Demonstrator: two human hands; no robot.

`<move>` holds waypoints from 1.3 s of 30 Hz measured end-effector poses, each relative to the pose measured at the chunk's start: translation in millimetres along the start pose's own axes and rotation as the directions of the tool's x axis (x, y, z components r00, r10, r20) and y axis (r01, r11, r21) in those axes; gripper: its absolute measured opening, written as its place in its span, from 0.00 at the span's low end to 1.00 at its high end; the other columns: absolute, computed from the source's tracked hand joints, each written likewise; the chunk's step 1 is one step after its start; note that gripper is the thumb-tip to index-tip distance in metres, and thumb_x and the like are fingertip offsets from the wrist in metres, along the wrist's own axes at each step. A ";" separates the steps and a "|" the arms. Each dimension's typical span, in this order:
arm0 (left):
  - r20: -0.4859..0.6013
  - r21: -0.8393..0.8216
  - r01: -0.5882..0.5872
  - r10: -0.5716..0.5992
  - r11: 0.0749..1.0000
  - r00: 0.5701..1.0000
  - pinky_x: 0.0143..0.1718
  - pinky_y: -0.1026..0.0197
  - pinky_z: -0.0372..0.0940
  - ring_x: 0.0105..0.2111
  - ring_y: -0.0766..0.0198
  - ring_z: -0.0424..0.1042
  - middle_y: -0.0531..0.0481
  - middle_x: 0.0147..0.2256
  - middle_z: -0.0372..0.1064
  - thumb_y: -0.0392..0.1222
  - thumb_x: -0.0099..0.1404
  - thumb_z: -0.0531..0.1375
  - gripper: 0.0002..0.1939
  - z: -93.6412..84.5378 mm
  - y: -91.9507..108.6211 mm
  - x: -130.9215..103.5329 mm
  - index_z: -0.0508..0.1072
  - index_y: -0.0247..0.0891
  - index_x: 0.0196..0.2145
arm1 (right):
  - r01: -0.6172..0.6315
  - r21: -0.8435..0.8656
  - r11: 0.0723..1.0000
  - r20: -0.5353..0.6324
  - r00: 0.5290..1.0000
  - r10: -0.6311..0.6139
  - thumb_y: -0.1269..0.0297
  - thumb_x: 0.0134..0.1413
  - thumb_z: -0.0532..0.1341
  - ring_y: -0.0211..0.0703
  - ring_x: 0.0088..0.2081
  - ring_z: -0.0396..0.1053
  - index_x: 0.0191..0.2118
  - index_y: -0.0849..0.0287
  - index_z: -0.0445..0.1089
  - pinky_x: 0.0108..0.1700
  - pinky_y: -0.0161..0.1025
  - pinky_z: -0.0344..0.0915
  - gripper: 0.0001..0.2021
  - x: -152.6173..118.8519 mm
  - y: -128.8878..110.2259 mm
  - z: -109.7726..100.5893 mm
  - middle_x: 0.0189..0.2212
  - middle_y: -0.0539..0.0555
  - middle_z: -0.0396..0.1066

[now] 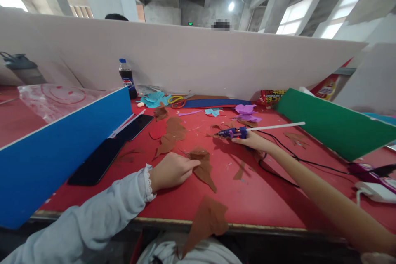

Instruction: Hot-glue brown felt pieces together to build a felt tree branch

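On the red tabletop (266, 206), touching (pinching or pressing, cannot tell) brown, pointed, papery cutout (205, 168) with left hand (173, 171); gripping purple plastic glue gun (232, 133) in right hand (255, 142); possibly risking burnt fingertips (194, 163) by swinging the nozzle (217, 134) close.

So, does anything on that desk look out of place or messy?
Yes: a jagged brown paper piece juts past the front edge of the red tabletop rather than lying wholly on it, and might slip off. Loose brown paper scraps also lie untidily below the dark purple glue gun. I see no spill.
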State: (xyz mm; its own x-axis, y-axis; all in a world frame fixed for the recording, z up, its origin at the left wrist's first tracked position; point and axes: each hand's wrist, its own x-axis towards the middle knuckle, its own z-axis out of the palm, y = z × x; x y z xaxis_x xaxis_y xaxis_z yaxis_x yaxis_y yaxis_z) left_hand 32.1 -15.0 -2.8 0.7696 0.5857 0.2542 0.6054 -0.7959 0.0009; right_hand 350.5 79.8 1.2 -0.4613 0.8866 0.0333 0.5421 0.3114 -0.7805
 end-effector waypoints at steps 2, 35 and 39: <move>0.005 0.040 0.026 -0.026 0.999 1.000 0.27 0.65 0.59 0.27 0.64 0.72 0.51 0.28 0.73 0.38 0.64 0.48 0.16 2.9 -2.0 1.7 0.67 0.43 0.48 | -0.007 -0.053 0.999 -0.011 1.000 0.006 0.54 0.48 0.60 0.51 0.50 0.64 0.50 0.57 0.66 0.52 0.45 0.59 0.23 -3.5 1.6 -0.4 0.48 0.54 0.69; -0.077 0.165 0.543 -0.538 0.824 0.840 0.32 0.64 0.60 0.36 0.60 0.72 0.48 0.36 0.74 0.43 0.63 0.47 0.16 -27.4 -65.5 12.0 0.72 0.46 0.43 | -0.046 -0.494 0.868 -0.173 0.984 -0.046 0.52 0.53 0.53 0.50 0.36 0.68 0.36 0.60 0.68 0.40 0.41 0.62 0.17 -12.3 30.7 -5.9 0.32 0.57 0.72; -0.074 0.153 0.637 -0.634 0.755 0.770 0.33 0.63 0.60 0.37 0.58 0.72 0.50 0.38 0.74 0.45 0.63 0.47 0.16 -36.9 -97.9 -1.8 0.73 0.47 0.41 | -0.058 -0.610 0.790 -0.232 0.967 -0.108 0.53 0.53 0.52 0.50 0.37 0.66 0.34 0.60 0.67 0.41 0.43 0.60 0.15 -10.4 38.0 -4.1 0.34 0.60 0.71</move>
State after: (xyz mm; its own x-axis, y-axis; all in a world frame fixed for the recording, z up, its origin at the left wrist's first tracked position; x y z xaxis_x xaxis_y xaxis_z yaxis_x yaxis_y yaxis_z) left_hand -36.0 56.2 32.3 0.1933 0.9442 0.2667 0.9788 -0.2045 0.0146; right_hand 378.7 83.8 -26.2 -0.3411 0.9030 0.2614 0.8838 0.4028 -0.2382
